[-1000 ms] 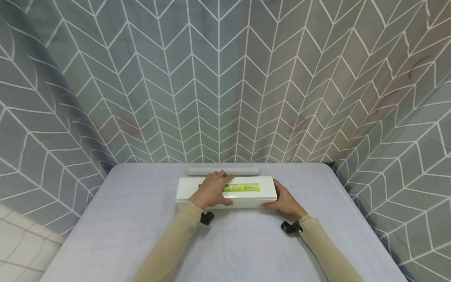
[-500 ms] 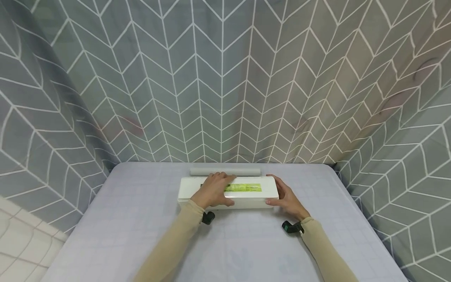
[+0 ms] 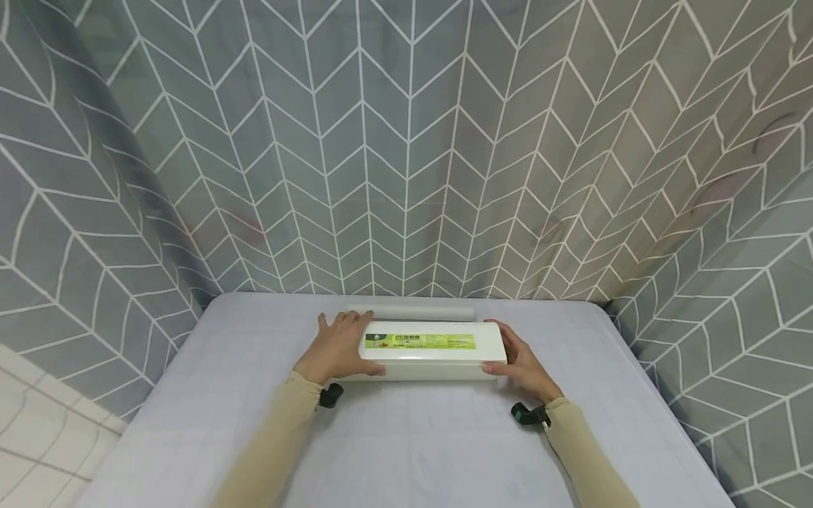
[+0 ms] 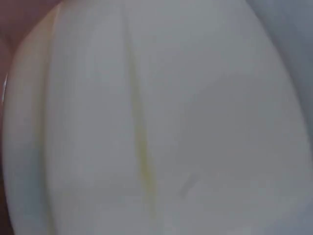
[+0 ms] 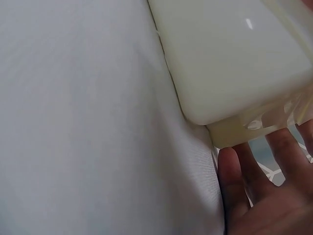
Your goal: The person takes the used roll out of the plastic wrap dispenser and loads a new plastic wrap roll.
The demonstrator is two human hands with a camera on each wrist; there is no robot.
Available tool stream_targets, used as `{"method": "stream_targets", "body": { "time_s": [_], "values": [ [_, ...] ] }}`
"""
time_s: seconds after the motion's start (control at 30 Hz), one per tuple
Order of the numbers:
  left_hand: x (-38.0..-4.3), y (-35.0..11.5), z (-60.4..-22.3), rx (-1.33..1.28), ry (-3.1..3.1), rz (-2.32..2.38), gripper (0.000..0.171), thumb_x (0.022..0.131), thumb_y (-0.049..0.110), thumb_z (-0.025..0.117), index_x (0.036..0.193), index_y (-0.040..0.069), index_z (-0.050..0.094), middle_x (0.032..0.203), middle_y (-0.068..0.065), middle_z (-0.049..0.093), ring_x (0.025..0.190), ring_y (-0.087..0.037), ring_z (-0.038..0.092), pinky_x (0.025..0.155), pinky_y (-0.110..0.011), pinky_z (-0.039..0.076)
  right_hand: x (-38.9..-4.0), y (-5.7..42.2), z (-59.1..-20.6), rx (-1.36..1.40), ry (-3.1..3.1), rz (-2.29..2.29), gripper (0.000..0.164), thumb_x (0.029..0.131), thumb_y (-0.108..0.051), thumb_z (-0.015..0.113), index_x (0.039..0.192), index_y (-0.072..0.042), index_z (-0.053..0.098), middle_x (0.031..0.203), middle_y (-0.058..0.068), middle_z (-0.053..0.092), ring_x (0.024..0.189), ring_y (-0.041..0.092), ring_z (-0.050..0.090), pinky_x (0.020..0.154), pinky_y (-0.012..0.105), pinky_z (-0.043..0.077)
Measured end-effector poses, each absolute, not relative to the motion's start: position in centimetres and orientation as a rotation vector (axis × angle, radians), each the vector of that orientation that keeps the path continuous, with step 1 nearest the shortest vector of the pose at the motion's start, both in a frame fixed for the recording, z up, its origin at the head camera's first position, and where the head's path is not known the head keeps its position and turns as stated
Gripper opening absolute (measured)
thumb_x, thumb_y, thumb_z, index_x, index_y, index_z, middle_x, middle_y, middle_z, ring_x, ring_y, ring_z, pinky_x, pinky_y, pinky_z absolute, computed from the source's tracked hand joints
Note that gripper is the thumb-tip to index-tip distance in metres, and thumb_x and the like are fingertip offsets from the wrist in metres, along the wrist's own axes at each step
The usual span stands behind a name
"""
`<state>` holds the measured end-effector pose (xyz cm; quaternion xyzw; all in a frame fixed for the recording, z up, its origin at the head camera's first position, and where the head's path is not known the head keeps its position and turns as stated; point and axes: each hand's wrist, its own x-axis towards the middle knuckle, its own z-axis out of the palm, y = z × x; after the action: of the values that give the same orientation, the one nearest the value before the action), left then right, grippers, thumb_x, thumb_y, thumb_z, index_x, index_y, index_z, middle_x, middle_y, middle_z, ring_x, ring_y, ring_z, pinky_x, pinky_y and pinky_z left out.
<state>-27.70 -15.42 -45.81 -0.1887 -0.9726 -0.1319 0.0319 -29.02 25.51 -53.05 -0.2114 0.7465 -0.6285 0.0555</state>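
Note:
A long white plastic cling film box [image 3: 438, 370] lies lengthwise on the table, its lid carrying a yellow-green label [image 3: 422, 341]. My left hand [image 3: 339, 347] spans the box's left end, thumb along the front edge and fingers reaching over toward the back. At the other end my right hand [image 3: 522, 363] grips the box, thumb on the front and fingers round the end. The right wrist view shows those fingers [image 5: 286, 147] against the box's end wall [image 5: 230, 132]. Blurred white box front [image 4: 215, 122] fills most of the left wrist view.
Right behind the box lies a white roll [image 3: 419, 312], parallel to it and partly covered by the left fingers. A pale cloth covers the table [image 3: 444, 444]. Grey patterned curtains [image 3: 406, 141] hang at the back and sides.
My left hand has slid left from the middle of the box to its left end, uncovering more of the label. My right hand stays at the right end.

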Motion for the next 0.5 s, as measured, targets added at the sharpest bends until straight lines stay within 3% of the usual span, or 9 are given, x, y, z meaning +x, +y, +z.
{"method": "stream_targets", "body": {
  "time_s": [0.1,0.2,0.5],
  "values": [
    [-27.3,-17.5,-46.6,-0.562,-2.931,-0.681,0.112,0.067,0.057,0.096,0.154,0.005,0.05,0.138,-0.018,0.061,0.122,-0.035,0.06,0.107,-0.067,0.046,-28.8,25.7,-53.1,-0.649,2.258,-1.916,0.097,0.085,-0.001,0.085,0.165,-0.004,0.03,0.158,0.01,0.049,0.133,0.004,0.057,0.104,0.017,0.051],
    [-27.6,-18.9,-47.8,-0.559,-2.845,-0.987,0.109,0.066,0.048,0.1,0.153,0.006,0.05,0.136,-0.012,0.059,0.114,-0.028,0.059,0.1,-0.051,0.052,-28.9,25.8,-53.0,-0.654,2.242,-1.931,0.096,0.085,0.0,0.084,0.165,-0.005,0.031,0.156,0.005,0.051,0.132,0.005,0.057,0.104,0.017,0.052],
    [-28.2,-20.8,-50.7,-0.485,-2.627,-1.676,0.106,0.065,0.021,0.104,0.154,0.01,0.047,0.142,-0.019,0.058,0.115,-0.032,0.064,0.091,-0.037,0.057,-28.9,25.7,-52.8,-0.631,2.243,-1.938,0.095,0.085,0.001,0.083,0.164,-0.002,0.031,0.154,0.002,0.052,0.132,0.004,0.057,0.104,0.016,0.051]
  ]
}}
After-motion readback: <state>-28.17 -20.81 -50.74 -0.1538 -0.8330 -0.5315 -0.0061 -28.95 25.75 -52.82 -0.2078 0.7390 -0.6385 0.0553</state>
